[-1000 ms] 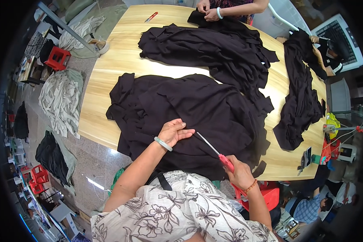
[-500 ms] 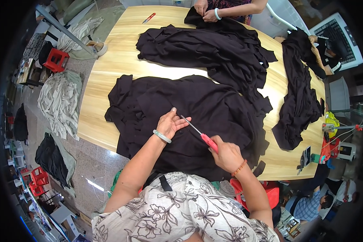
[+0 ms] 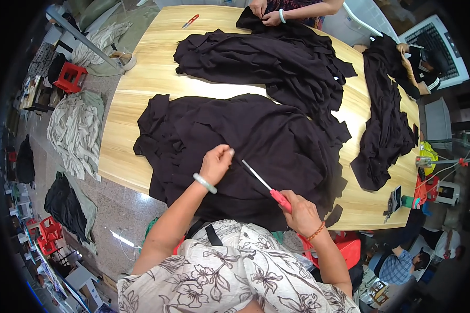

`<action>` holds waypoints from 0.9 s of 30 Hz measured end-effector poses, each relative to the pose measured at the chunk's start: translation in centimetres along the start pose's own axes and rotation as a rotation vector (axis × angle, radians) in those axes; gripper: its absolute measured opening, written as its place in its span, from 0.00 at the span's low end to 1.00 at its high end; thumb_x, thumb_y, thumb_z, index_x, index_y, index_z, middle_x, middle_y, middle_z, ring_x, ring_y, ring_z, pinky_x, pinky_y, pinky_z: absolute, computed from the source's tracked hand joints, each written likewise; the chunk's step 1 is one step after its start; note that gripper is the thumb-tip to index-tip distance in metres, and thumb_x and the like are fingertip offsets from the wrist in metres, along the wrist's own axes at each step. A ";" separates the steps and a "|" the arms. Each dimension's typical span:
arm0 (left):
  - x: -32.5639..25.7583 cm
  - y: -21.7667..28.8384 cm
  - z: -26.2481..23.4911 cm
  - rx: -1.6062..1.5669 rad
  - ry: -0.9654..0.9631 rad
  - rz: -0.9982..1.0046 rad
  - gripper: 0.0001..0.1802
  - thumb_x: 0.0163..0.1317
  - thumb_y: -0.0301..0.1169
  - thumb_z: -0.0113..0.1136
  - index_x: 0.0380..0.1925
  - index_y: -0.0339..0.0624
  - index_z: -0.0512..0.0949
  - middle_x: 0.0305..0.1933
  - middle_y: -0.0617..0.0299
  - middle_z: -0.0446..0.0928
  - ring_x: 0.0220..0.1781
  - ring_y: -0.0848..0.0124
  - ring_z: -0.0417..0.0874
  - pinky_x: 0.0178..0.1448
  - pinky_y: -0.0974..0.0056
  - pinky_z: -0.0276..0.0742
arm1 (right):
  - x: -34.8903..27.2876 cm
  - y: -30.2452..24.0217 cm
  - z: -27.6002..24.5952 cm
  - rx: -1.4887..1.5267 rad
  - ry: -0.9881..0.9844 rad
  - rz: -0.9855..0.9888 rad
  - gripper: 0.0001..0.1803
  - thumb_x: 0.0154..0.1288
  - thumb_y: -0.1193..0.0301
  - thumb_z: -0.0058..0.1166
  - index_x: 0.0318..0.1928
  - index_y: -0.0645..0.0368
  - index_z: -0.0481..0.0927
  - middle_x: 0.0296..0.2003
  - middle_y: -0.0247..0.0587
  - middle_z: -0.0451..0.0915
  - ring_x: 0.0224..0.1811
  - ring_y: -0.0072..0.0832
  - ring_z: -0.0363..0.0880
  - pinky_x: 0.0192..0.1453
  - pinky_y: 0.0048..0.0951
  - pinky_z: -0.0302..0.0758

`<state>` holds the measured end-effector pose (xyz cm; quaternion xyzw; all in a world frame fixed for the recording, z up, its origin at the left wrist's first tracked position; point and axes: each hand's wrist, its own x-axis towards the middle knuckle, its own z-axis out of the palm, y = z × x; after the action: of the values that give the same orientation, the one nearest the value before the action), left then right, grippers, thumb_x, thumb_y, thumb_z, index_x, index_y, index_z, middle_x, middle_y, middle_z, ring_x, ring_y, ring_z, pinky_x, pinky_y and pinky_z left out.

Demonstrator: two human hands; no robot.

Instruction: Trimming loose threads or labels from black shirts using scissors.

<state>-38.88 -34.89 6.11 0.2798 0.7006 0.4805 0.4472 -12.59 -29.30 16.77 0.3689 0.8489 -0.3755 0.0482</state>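
Observation:
In my right hand [image 3: 301, 213] is a tool with a pinkish-red handle [image 3: 281, 200] and a thin straight metal shaft, much like a screwdriver. Its tip points up and left, apart from my left hand. My left hand [image 3: 216, 165], with a pale bangle at the wrist, is closed, thumb and fingertips pressed together over the dark cloth. Anything between them is too small to make out. Below both hands spreads a large dark garment [image 3: 256, 135], rumpled across the near part of the table.
More dark garments [image 3: 235, 55] lie across the wooden table [image 3: 125, 120], with another pile [image 3: 378, 135] at right. Small red-handled snippers [image 3: 191, 21] rest at the far left. A co-worker's hands [image 3: 266, 13] handle dark cloth opposite; another person [image 3: 420, 78] works at far right.
My left hand has drawn back slightly, its spread fingers now curled into a pinch. The tool in my right hand has moved down and right, its tip away from the left fingers.

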 end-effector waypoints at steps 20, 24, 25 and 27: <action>-2.0 -0.2 0.1 -0.245 -0.249 -0.209 0.08 0.55 0.25 0.64 0.34 0.33 0.79 0.28 0.64 0.80 0.29 0.81 0.77 0.37 0.75 0.74 | -1.2 0.3 -1.4 -0.070 0.001 -0.015 0.16 0.57 0.75 0.53 0.48 0.56 0.72 0.37 0.46 0.79 0.42 0.45 0.78 0.45 0.42 0.74; -2.7 -0.6 0.6 -0.095 -0.136 -0.085 0.07 0.51 0.26 0.65 0.29 0.32 0.80 0.27 0.64 0.79 0.26 0.79 0.75 0.33 0.72 0.71 | -1.0 0.6 -1.5 -0.103 -0.028 -0.029 0.14 0.59 0.73 0.53 0.47 0.55 0.72 0.34 0.48 0.79 0.40 0.45 0.78 0.43 0.42 0.74; -2.9 -0.7 0.7 -0.095 -0.133 -0.086 0.07 0.51 0.26 0.65 0.29 0.32 0.80 0.27 0.64 0.79 0.26 0.79 0.75 0.33 0.72 0.71 | -1.0 0.7 -1.5 -0.113 -0.033 -0.031 0.14 0.59 0.71 0.53 0.46 0.55 0.73 0.32 0.48 0.79 0.38 0.46 0.79 0.41 0.42 0.74; -2.9 -1.0 0.8 0.246 0.024 0.137 0.08 0.49 0.26 0.65 0.27 0.32 0.79 0.25 0.61 0.76 0.23 0.74 0.74 0.31 0.68 0.69 | -1.1 0.4 -2.2 -0.123 -0.110 -0.007 0.13 0.59 0.70 0.54 0.45 0.55 0.73 0.29 0.49 0.79 0.35 0.46 0.79 0.40 0.43 0.74</action>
<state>-36.83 -37.36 6.15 0.3737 0.7388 0.4238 0.3673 -11.10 -28.23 18.50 0.3411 0.8676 -0.3426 0.1161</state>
